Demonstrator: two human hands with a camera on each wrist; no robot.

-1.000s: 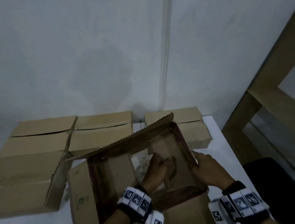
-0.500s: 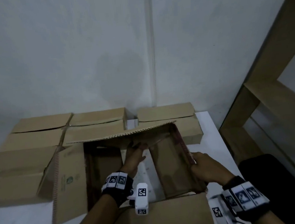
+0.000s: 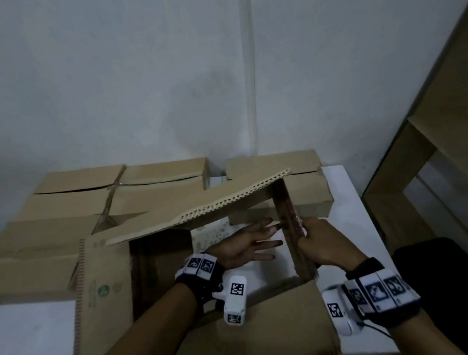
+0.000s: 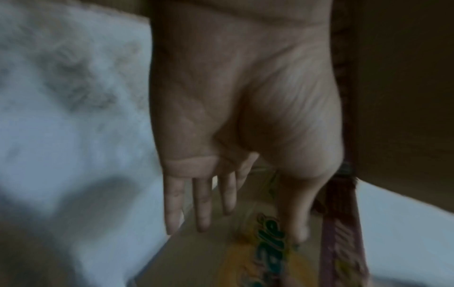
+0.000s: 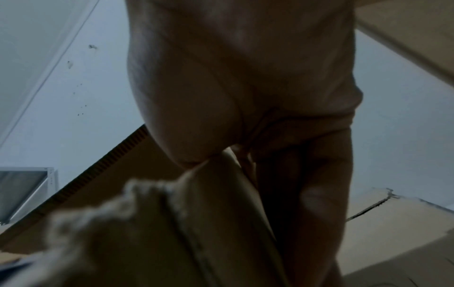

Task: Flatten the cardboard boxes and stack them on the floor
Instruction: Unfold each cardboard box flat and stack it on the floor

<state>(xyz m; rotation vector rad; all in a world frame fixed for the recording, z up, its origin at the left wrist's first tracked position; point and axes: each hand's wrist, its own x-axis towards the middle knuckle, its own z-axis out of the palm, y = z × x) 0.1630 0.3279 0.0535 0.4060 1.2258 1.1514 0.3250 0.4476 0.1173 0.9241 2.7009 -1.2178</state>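
Note:
An open-ended cardboard box (image 3: 107, 285) stands on the white table (image 3: 29, 333) with its flaps spread, and the table shows through its middle. Its far flap (image 3: 202, 210) slants up over the opening. My left hand (image 3: 249, 246) is inside the box, fingers straight and pointing right at the right wall (image 3: 290, 229). In the left wrist view the left hand (image 4: 233, 136) has its fingers over a printed cardboard panel (image 4: 221, 262). My right hand (image 3: 322, 243) grips the right wall's top edge from outside. The right wrist view shows the right hand (image 5: 270, 136) curled round the cardboard edge (image 5: 221, 194).
Several closed cardboard boxes (image 3: 155, 183) line the back of the table against the wall, with another at the left (image 3: 29, 258) and one behind the right wall (image 3: 307, 196). A wooden frame (image 3: 435, 147) and a black seat (image 3: 444, 272) stand to the right.
My left hand moved from the box's bottom flap to the far side, then right toward the right wall. The inner flap no longer covers the table. My right hand kept its grip.

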